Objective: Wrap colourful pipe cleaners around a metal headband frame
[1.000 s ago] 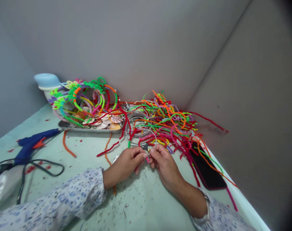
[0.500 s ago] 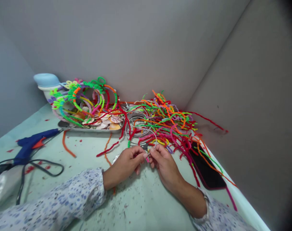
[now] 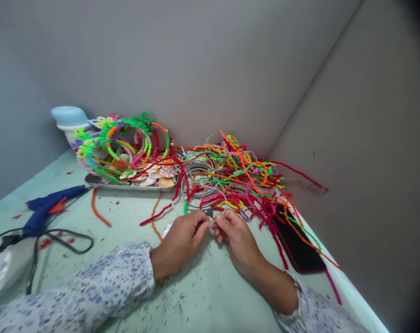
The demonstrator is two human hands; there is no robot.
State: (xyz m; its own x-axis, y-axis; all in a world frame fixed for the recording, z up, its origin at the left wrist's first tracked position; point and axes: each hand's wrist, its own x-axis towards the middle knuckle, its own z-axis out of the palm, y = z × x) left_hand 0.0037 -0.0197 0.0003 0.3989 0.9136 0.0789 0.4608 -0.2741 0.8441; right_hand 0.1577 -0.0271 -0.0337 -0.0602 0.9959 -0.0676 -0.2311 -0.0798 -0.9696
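Observation:
Between the thumb and fingers of my right hand (image 3: 235,238) is pinched a thin silvery wire (image 3: 225,199), which curves up toward a coil of the same wire (image 3: 199,173). My left hand (image 3: 182,238) is closed right beside it, thumb against curled fingers, the fingertips of both hands nearly meeting. What the left fingers grip is hidden behind the thumb and knuckles. Just beyond the fingertips lie scissors (image 3: 210,211) with dark blades, partly covered, and a yellow pipe cleaner (image 3: 235,203) loop. A large tangle of coloured pipe cleaners (image 3: 244,162) spreads behind my hands.
A metal tray (image 3: 140,188) of seashells (image 3: 150,178) carries decorated pipe-cleaner hoops (image 3: 123,125). Behind it leans a bottle (image 3: 70,116) with a blue cap. A blue glue gun (image 3: 43,208) with a looped cord lies left; a dark phone (image 3: 300,245) lies right, near the table edge.
My left hand has turned slightly, its thumb and knuckles shifting over the fingertips, so the bit of pink seen there before is hidden. My right hand has stayed nearly still.

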